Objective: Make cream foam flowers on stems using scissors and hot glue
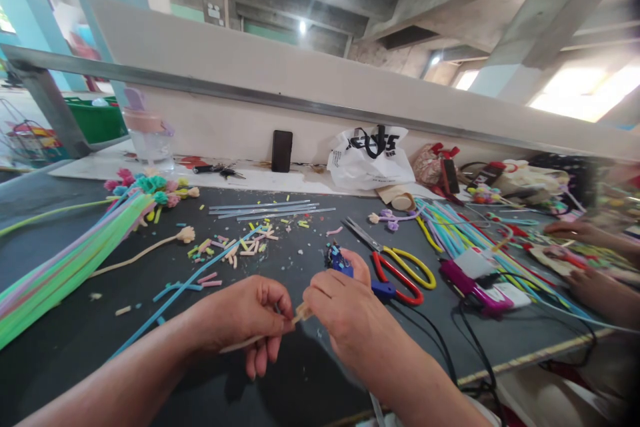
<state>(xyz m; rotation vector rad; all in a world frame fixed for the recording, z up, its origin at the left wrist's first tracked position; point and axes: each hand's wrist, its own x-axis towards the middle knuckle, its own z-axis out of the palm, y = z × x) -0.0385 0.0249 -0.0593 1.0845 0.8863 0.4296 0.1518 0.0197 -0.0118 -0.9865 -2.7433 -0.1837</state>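
Note:
My left hand [255, 317] is closed, pinching a thin beige pipe cleaner stem [243, 345] between thumb and fingertips. My right hand [345, 307] is closed too, its fingers round the thicker beige end [301, 311] of that stem, partly hidden. Directly behind the right hand is a blue glue gun [383, 289], its tip dark and dirty; I cannot tell whether the hand also grips it. Scissors [385, 257] with red and yellow handles lie open just beyond. Short cut pipe cleaner pieces [245, 247] and a long blue pipe cleaner [185, 287] lie near the left hand.
Bundled green pipe cleaners [80, 253] and pompom-like flowers [150, 190] lie left. Clear glue sticks [270, 209], a phone [282, 151] and a white bag [370, 160] are farther back. Right are a magenta glue gun [473, 290], cables and another person's hands [593, 287].

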